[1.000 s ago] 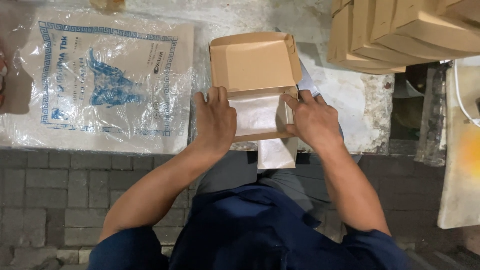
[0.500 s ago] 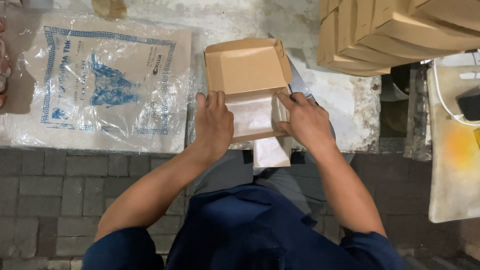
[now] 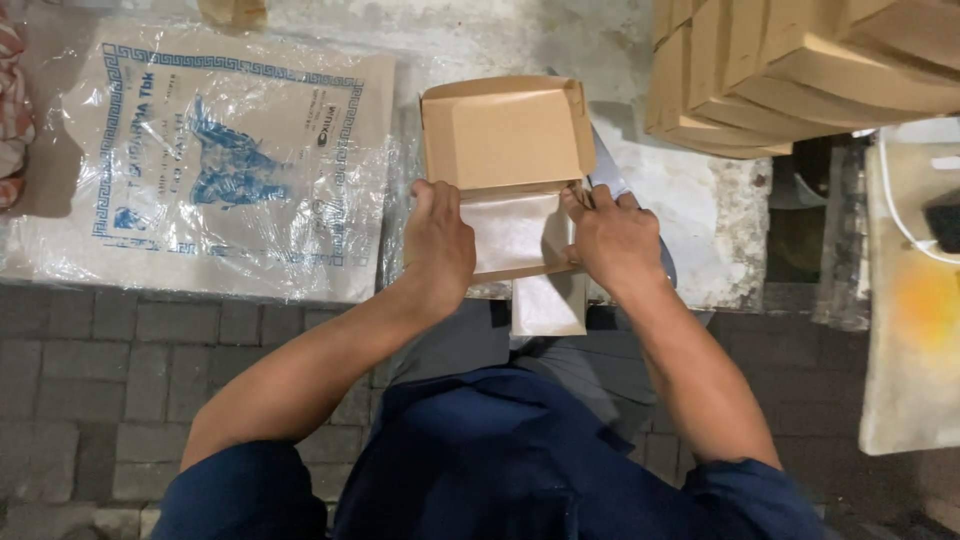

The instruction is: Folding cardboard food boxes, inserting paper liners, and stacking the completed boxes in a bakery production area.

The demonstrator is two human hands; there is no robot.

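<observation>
Cardboard box point(image 3: 508, 135), brown and open, sits in front of me on the pale concrete slab point(image 3: 700, 200), its lid flap standing up and away from me. Going from my left: a striped cloth point(image 3: 12, 110) shows at the far edge, then a big printed sack under clear plastic point(image 3: 225, 160) lies flat on the slab, well apart from the box. My left hand point(image 3: 438, 240) is next, fingers curled over the left wall of the box, thumb on the outside, gripping it. Between my hands a white paper liner point(image 3: 515, 230) lies inside the box, and a second pale sheet or bag point(image 3: 548, 305) hangs just below the box's near edge, over my lap. My right hand point(image 3: 615, 240) clasps the right wall, fingertips pinched at the corner where lid meets side; I think they nip a small flap there, but it is too small to be sure. Something grey and flat point(image 3: 606, 172) pokes out behind that hand. Further right, a stack of the same brown boxes point(image 3: 800, 70) is piled on the slab, and beyond it a pale board with a yellow stain point(image 3: 915, 300) and a white cable point(image 3: 900, 215).
</observation>
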